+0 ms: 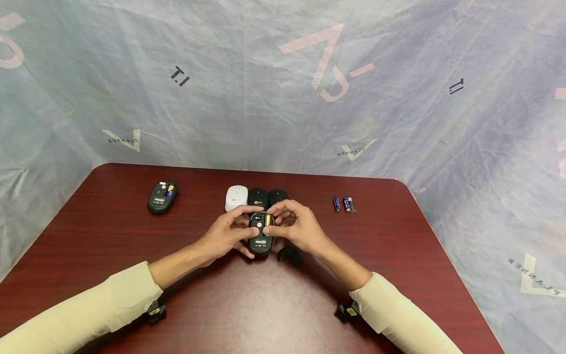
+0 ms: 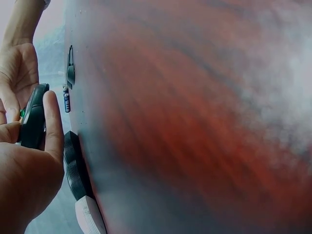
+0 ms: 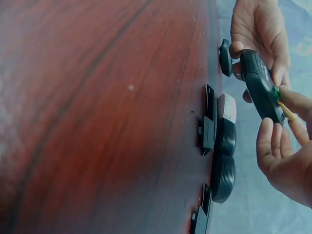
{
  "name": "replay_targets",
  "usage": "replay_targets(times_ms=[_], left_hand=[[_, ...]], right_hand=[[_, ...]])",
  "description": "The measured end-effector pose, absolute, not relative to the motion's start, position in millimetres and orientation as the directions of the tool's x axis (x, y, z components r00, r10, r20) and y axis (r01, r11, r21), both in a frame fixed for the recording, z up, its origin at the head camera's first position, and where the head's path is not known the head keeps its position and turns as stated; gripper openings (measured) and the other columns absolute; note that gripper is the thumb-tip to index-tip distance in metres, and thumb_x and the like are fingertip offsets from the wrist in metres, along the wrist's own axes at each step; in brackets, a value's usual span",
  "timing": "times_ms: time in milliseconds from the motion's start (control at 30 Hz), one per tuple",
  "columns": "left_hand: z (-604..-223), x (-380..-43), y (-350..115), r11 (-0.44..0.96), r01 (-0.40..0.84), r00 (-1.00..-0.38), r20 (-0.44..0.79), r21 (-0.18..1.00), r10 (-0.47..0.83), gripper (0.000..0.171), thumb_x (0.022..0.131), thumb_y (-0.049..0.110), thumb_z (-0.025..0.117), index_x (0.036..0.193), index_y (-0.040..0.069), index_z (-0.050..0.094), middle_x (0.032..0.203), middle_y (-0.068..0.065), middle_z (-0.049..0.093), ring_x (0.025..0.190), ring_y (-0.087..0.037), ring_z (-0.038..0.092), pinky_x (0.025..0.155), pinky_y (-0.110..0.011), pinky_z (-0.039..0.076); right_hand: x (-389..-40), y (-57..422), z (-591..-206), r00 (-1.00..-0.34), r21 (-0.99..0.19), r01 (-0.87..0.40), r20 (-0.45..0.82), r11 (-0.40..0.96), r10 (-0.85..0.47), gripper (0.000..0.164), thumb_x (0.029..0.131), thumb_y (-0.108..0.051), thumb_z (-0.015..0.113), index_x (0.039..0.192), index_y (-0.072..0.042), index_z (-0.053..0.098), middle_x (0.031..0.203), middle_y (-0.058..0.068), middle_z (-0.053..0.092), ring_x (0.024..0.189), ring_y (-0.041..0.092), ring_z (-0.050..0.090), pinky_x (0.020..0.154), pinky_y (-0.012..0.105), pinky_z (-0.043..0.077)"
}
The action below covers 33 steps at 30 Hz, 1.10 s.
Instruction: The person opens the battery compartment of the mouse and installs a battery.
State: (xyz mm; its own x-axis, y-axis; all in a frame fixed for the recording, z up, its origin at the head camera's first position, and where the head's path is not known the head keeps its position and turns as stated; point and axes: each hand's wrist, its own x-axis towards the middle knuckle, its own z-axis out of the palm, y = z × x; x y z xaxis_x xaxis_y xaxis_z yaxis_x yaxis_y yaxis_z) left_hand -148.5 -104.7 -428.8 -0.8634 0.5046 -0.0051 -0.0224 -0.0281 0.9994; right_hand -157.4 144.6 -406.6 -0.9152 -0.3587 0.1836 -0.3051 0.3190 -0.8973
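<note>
- Your left hand [image 1: 223,235] is clamped on the black mouse [image 1: 260,243]; it holds the left side, with the thumb on the underside, one finger at the far end and another finger near the close end.
- This mouse is between your two hands, with its underside turned up to you. Both wrist views show it lifted, apart from the table [image 1: 256,305].
- Your right hand [image 1: 302,228] is at the right side of the mouse. Its thumb and index finger are closed on the gold and green battery [image 1: 268,220], and its other fingers are bent beside the mouse.
- The battery is at the open slot, on the right half of the underside. In the right wrist view it is tilted, and the gold end sticks out of the slot.
- A curved black piece [image 1: 290,255] lies on the table, near your right hand, on the side closer to you.
- Just beyond your hands there is a row: the white mouse [image 1: 237,195] at left, then the middle mouse [image 1: 258,195] and the end mouse [image 1: 278,195], both black.
- Well to the left, the far mouse [image 1: 162,197] lies with its underside up, and a blue and yellow cell [image 1: 170,190] shows in it.
- Well to the right lie a single blue cell [image 1: 337,204] and, just beside, a pair of cells [image 1: 349,204].
</note>
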Motion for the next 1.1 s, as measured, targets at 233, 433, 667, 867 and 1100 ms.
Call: replay_targets(times_ms=[233,433,667,867,1100], left_hand=[[-429,-149,-105,-0.019,-0.010,-0.866,0.001,1.000,0.499,0.059,0.110,-0.003,0.067,0.166,0.008,0.051,0.125,-0.024,0.070,0.094,-0.028,0.080,0.069,-0.050,0.073],[-429,-148,-105,-0.025,-0.012,-0.867,0.003,1.000,0.499,0.061,0.110,-0.003,0.067,0.167,0.005,0.049,0.125,-0.024,0.070,0.095,-0.027,0.080,0.069,-0.050,0.073],[-428,-146,-106,-0.017,0.002,-0.866,0.010,1.000,0.499,0.060,0.110,-0.001,0.068,0.167,0.005,0.049,0.126,-0.026,0.070,0.093,-0.028,0.080,0.070,-0.051,0.073],[-428,-144,-109,-0.002,0.020,-0.861,0.018,1.000,0.509,0.058,0.110,0.000,0.068,0.165,0.008,0.052,0.126,-0.028,0.070,0.093,-0.025,0.080,0.069,-0.049,0.073],[-428,-141,-110,0.007,0.021,-0.861,0.014,1.000,0.508,0.057,0.109,-0.001,0.070,0.163,0.009,0.055,0.121,-0.024,0.072,0.090,-0.022,0.081,0.068,-0.049,0.072]], right_hand=[[-156,145,-408,-0.905,-0.880,-0.330,0.192,0.342,-0.380,0.035,0.091,-0.005,0.094,0.122,-0.007,0.077,0.120,0.017,0.068,0.105,0.030,0.074,0.089,0.027,0.064],[-153,144,-406,-0.915,-0.894,-0.290,0.155,0.341,-0.372,0.034,0.091,-0.008,0.095,0.121,-0.010,0.079,0.121,0.015,0.067,0.105,0.022,0.073,0.090,0.028,0.065],[-155,142,-408,-0.938,-0.952,-0.180,0.089,0.249,-0.335,0.021,0.102,-0.013,0.085,0.118,-0.004,0.075,0.125,0.013,0.073,0.103,0.016,0.075,0.091,0.030,0.066],[-156,141,-400,-0.928,-0.978,0.030,-0.104,0.207,-0.358,0.038,0.105,-0.014,0.080,0.139,-0.001,0.070,0.130,0.018,0.074,0.106,0.019,0.078,0.100,0.053,0.069],[-157,140,-393,-0.886,-0.968,0.181,-0.237,0.174,-0.399,0.041,0.105,-0.010,0.079,0.144,0.003,0.074,0.142,0.021,0.076,0.105,0.021,0.083,0.109,0.054,0.066]])
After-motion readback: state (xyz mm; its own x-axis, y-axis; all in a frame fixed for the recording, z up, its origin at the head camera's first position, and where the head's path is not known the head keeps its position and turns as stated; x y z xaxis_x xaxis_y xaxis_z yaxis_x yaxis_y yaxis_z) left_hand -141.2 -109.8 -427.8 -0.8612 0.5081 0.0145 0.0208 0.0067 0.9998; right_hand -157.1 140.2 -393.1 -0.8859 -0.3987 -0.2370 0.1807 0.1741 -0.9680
